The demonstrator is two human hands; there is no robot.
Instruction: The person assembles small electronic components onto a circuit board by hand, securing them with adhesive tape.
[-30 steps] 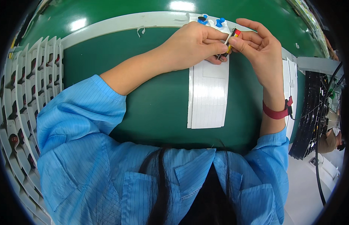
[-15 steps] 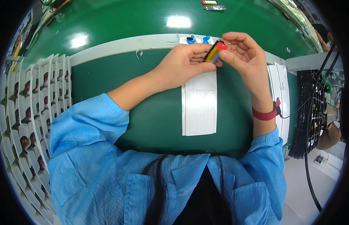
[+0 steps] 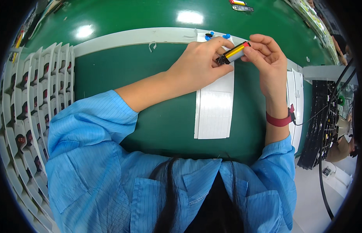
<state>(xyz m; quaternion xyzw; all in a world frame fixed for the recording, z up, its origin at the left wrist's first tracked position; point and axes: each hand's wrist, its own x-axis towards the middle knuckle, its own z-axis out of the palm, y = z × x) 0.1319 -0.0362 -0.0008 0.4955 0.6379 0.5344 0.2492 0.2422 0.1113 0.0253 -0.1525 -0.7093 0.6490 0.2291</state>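
Both hands (image 3: pixel 235 58) pinch glossy yellow cylinder (image 3: pixel 234 53).

The left hand (image 3: pixel 198 64) and right hand (image 3: pixel 266 58) meet at the far middle of the table (image 3: pixel 150 112), pinching a small cylindrical part (image 3: pixel 233 53) between them, left hand on its near-left end, right hand on its far-right end; directly below them a sheet of labels (image 3: pixel 214 110) lies flat on the table, running toward the person. A rack of slotted dividers (image 3: pixel 37 97) lines the left edge; two push pins (image 3: pixel 216 35) sit just behind the hands on a curved strip (image 3: pixel 130 37); a wrist strap (image 3: pixel 280 120) circles the right wrist, with cables (image 3: pixel 325 116) to its right.
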